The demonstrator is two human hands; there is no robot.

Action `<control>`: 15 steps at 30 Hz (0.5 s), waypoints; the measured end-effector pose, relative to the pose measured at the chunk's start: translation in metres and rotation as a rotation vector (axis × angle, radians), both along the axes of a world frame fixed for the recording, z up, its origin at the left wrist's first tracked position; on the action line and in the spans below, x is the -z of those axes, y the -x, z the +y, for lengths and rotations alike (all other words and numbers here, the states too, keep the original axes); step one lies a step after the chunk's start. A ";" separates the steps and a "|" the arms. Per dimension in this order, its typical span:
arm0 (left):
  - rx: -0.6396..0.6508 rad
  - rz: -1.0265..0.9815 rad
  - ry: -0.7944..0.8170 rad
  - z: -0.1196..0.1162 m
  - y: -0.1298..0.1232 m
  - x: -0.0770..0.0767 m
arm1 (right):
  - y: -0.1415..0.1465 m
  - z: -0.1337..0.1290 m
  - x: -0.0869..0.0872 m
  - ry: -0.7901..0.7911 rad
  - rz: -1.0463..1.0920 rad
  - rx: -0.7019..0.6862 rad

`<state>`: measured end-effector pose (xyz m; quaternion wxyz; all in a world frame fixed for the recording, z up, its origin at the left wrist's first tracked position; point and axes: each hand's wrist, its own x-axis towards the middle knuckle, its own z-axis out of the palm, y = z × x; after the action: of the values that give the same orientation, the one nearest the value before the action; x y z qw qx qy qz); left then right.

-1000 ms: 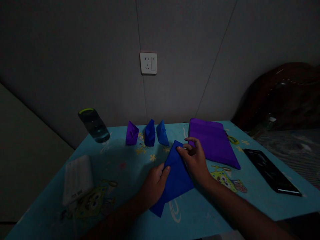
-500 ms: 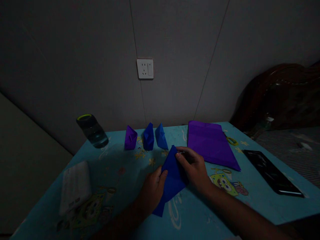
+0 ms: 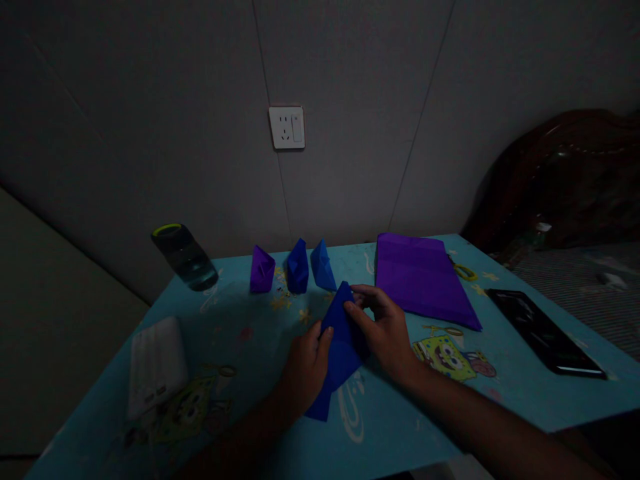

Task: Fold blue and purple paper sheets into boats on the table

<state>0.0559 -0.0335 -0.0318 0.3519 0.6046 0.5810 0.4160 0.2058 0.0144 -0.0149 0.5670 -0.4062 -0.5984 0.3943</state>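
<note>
A dark blue sheet of folded paper is held up over the table, its peak pointing away from me. My left hand grips its left edge, thumb on top. On the other side, my right hand pinches the paper near the peak between thumb and fingers. The fingers partly hide the right edge. Beyond my hands stand three folded paper boats: a purple boat, a dark blue boat and a lighter blue boat.
Purple paper sheets lie at the back right, with a yellow-green looped handle beside them. A dark phone-like slab rests at the right edge. On the left are a water bottle and a white power bank on the patterned tablecloth.
The view has tilted slightly, so the wall socket and boats sit higher. Both hands keep hold of the blue paper; the right thumb has shifted slightly left, nearer the peak.
</note>
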 end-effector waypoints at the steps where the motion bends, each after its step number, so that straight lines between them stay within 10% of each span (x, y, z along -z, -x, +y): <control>1: -0.002 -0.002 0.007 0.000 0.000 0.000 | 0.000 -0.001 0.001 -0.013 -0.008 0.011; 15: -0.009 -0.035 0.011 0.002 0.001 0.000 | 0.001 -0.006 0.001 -0.146 -0.090 -0.013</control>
<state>0.0547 -0.0319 -0.0318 0.3634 0.5929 0.5796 0.4249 0.2043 0.0084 -0.0163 0.5651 -0.3771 -0.6529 0.3349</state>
